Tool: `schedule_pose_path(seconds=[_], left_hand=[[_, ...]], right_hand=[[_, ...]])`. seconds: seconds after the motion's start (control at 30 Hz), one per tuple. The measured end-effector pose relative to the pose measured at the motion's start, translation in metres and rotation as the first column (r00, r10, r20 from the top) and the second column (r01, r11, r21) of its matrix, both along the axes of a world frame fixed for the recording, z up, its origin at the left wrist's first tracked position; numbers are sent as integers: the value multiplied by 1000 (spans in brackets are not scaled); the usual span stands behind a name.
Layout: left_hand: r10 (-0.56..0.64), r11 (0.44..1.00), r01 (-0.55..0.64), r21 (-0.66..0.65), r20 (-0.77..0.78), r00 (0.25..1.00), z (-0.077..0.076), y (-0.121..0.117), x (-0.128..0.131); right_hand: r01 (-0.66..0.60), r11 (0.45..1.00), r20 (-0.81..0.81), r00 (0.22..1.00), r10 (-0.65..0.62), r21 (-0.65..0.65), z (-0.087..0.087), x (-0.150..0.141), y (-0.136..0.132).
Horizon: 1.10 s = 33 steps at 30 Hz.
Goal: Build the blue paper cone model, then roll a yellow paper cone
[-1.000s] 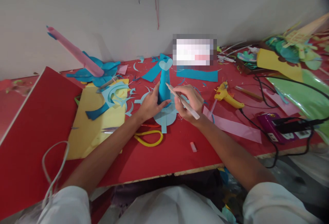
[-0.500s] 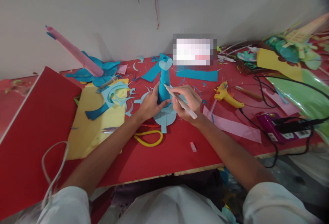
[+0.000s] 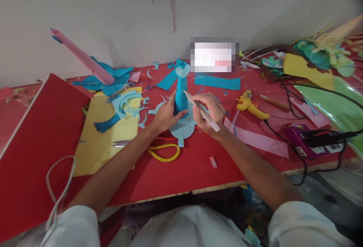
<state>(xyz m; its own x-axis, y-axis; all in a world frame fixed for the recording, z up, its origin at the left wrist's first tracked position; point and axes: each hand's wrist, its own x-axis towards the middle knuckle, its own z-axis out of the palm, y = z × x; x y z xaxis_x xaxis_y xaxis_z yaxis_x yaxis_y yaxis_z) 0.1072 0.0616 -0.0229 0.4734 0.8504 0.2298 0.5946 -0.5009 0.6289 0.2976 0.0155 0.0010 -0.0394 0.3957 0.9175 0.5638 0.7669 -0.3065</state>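
Note:
A blue paper cone point(image 3: 181, 98) stands upright on a pale blue paper base point(image 3: 185, 130) with strips sticking out. At its top is a light blue paper heart point(image 3: 183, 71). My left hand point(image 3: 167, 114) is wrapped round the lower left side of the cone, thumb across the front. In my right hand point(image 3: 209, 111) is a white pen point(image 3: 208, 119), gripped as for writing, its tip at or very near the cone's right side; I cannot tell whether it touches. A small pinkish cap-like piece point(image 3: 213, 162) lies in front.
Yellow-handled scissors point(image 3: 164, 152) lie by my left forearm on yellow paper point(image 3: 99, 137). To the right are a yellow glue gun point(image 3: 251, 105), a pink paper strip point(image 3: 258, 141) and a purple power strip point(image 3: 306, 141) with black cords. A pink-and-blue paper model point(image 3: 85, 60) stands back left.
My right hand and the pen have shifted slightly to the right, and the pen tip has moved right across the cone. My left hand and the cone stay in place.

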Motion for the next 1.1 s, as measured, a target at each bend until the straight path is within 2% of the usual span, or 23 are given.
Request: schedule_pose_path(seconds=[0.17,0.4,0.6,0.83,1.1], left_hand=[[1,1000,-1,-3,14,1000,1,0,0],[-1,1000,1,-12,13,1000,0,-1,1],[-1,1000,1,-4,24,1000,-2,0,0],[-4,1000,4,13,16,1000,-2,0,0],[-12,1000,11,12,34,999,-3,1,0]], right_hand=[[66,997,6,998,-66,-28,-2,0,1],[-41,999,-1,999,41,0,0,0,-1],[-3,1000,-27,1000,2,-20,-1,1,0],[-11,1000,18,1000,11,1,2,0,0],[-4,1000,-25,1000,3,-21,1,1,-2]])
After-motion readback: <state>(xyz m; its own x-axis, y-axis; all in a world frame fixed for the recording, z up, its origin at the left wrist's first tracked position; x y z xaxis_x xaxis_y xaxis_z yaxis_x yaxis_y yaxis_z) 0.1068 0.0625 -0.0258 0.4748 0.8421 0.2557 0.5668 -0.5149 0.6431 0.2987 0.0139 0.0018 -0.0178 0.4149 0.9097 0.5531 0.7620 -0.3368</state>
